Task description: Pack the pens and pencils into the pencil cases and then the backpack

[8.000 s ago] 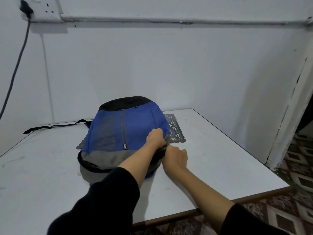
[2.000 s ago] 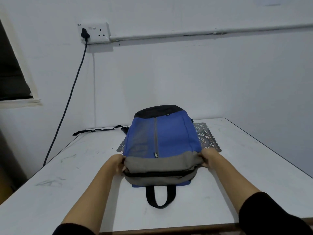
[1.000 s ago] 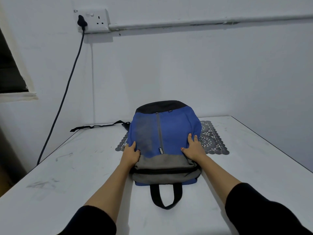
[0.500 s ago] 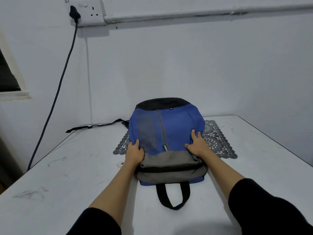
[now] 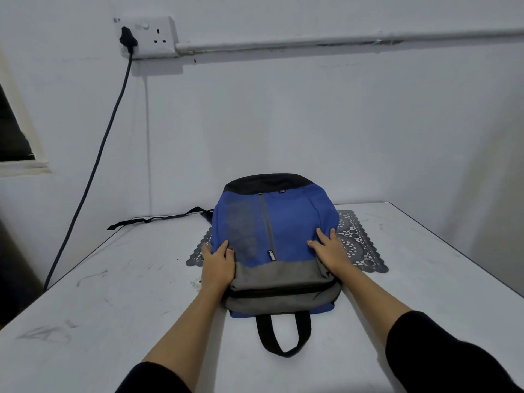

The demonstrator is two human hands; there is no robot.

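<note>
Two hands lie flat on the backpack [image 5: 283, 222], which rests on its back in the middle of the frame, on a white table [image 5: 113, 307] and partly over a dark lace mat [image 5: 357, 245]. The left hand [image 5: 217, 265] is spread against the bag's left edge where blue cloth meets the grey band, fingers straight and gripping nothing. The right hand [image 5: 330, 251] presses the blue front at the right side, fingers also straight and splayed, with nothing pinched.

No pens, pencils or pencil cases show anywhere on the table. The zip [image 5: 280, 289] across the grey band looks drawn closed from end to end, and the carry handle [image 5: 280, 336] lies slack toward the lower edge of the frame. One strap [image 5: 158, 219] trails off to the left behind the bag.

Judging by this, the packing seems finished or nearly so: the cases are probably inside, though the closed bag hides them and I cannot confirm it. What may be left is only smoothing or settling the bag.

At upper left a wall socket [image 5: 147, 36] holds a plug with a cable [image 5: 96, 165] hanging down.
</note>
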